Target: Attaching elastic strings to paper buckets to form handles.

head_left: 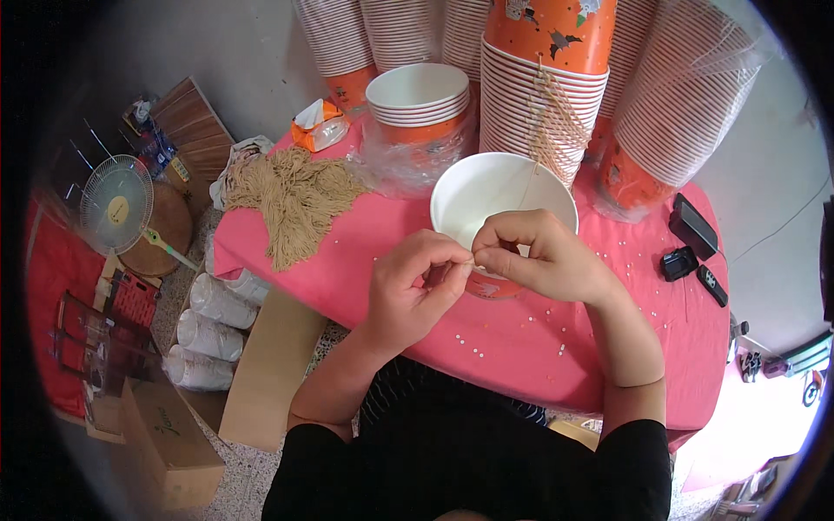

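Observation:
An orange paper bucket with a white inside (pixel 495 187) stands on the pink table (pixel 365 260) just in front of me. A thin beige string (pixel 528 187) runs down into it from a bundle hanging on the stacked cups behind. My left hand (pixel 415 286) and my right hand (pixel 534 256) meet at the bucket's near rim. Both pinch the string end between thumb and fingers, close against the rim.
Tall stacks of orange and white paper cups (pixel 539 95) crowd the table's back. A pile of beige strings (pixel 291 200) lies at the left. Black devices (pixel 691 243) sit at the right edge. On the floor left are a small fan (pixel 115 204), wrapped cup rolls (pixel 213 321) and cardboard boxes (pixel 169 438).

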{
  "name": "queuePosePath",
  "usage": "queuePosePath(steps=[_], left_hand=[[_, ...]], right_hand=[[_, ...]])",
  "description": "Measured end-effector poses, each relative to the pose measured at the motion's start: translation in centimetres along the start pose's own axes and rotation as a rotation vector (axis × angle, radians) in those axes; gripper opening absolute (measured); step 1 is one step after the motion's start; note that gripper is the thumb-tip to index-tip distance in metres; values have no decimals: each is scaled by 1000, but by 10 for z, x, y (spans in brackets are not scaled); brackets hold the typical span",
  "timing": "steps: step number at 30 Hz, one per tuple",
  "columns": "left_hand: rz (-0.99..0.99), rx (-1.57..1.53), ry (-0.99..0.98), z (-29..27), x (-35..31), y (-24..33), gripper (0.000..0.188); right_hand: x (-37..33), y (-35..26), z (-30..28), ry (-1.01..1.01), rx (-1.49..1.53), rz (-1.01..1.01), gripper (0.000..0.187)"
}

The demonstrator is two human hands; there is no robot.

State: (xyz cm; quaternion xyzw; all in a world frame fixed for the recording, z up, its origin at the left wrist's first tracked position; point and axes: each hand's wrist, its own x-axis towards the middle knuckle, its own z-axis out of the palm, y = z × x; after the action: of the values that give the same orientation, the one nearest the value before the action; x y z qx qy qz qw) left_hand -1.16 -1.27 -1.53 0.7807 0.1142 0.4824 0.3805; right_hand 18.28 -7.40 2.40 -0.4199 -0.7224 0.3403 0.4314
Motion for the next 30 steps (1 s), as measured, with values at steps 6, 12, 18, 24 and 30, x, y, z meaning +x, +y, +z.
queuePosePath(steps=[6,12,18,24,30], left_hand=[[110,-26,24,3,0,-6,15],[21,-184,-56,3,-4,-9,14],[-418,-464,32,0,-2,-4,10],[-653,-850,-26,-6,-1,-6,5],[-721,-1038,-69,-9,-2,-10,13]], right_hand=[[-1,5,-7,-104,185,76,18],[2,-3,-19,-220,246,271,19],[0,-1,1,162,-60,-41,11],[-1,-10,16,151,-270,-99,16],[3,-3,15,183,-289,-291,14]])
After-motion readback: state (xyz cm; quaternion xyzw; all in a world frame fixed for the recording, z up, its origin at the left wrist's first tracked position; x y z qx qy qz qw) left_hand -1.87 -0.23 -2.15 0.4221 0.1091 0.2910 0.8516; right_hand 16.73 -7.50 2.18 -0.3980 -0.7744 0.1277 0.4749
